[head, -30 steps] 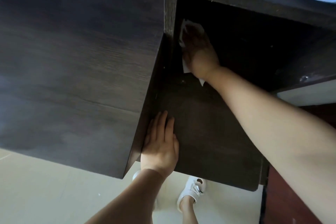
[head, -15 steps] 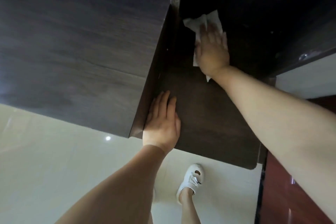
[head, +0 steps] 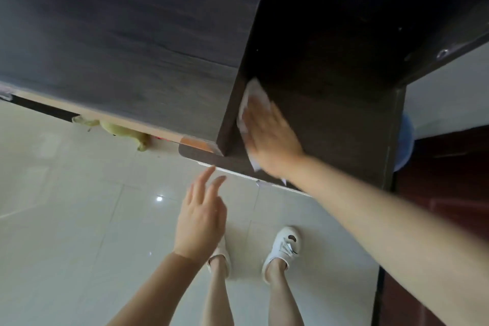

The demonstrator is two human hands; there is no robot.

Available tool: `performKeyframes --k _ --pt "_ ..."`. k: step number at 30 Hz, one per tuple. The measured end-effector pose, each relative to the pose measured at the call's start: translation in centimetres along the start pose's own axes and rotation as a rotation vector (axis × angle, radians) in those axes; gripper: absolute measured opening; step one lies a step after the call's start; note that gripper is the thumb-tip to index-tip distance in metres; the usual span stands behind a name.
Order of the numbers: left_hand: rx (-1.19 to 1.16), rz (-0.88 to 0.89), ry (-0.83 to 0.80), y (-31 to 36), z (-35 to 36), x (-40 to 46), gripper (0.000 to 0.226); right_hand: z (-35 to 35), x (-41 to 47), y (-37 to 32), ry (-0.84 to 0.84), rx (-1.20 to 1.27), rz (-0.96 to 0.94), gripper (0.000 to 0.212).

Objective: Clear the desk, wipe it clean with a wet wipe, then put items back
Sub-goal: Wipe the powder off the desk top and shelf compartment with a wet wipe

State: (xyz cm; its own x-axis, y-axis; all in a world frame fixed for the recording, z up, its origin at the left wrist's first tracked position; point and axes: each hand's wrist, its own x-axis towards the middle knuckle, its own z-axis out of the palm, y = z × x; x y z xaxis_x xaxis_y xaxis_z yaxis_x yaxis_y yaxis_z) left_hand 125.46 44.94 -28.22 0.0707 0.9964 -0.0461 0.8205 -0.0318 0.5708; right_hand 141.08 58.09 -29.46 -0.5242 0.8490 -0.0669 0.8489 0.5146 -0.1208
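Note:
My right hand [head: 272, 140] lies flat on a white wet wipe [head: 250, 98] and presses it against the dark wooden desk surface [head: 330, 119], close to the desk's front edge and beside the upright dark panel [head: 132, 42] on the left. The wipe shows above my fingers and as a small corner below my wrist. My left hand [head: 201, 217] hovers off the desk over the floor, fingers apart and holding nothing.
Light glossy floor tiles [head: 66, 219] lie below, with my two feet in white shoes [head: 283, 246]. A yellow-green soft object [head: 124, 132] sits under the left panel. A blue round object [head: 406, 140] stands right of the desk's side wall. A reddish-brown surface [head: 444, 193] fills the right.
My right hand has slid the wipe from deep in the recess toward the front edge. My left hand has lifted off the desk and now hovers over the floor.

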Motion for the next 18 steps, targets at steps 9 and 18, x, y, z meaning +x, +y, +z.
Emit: performKeyframes --k 9,18 --pt "-0.625 -0.656 0.101 -1.1 -3.4 5.1 0.053 0.1 -7.1 1.4 0.018 0.014 0.143 0.049" --pt "-0.787 -0.700 0.012 -2.0 -4.3 4.4 0.051 1.7 -7.3 -6.0 0.112 0.062 -0.114 0.046"
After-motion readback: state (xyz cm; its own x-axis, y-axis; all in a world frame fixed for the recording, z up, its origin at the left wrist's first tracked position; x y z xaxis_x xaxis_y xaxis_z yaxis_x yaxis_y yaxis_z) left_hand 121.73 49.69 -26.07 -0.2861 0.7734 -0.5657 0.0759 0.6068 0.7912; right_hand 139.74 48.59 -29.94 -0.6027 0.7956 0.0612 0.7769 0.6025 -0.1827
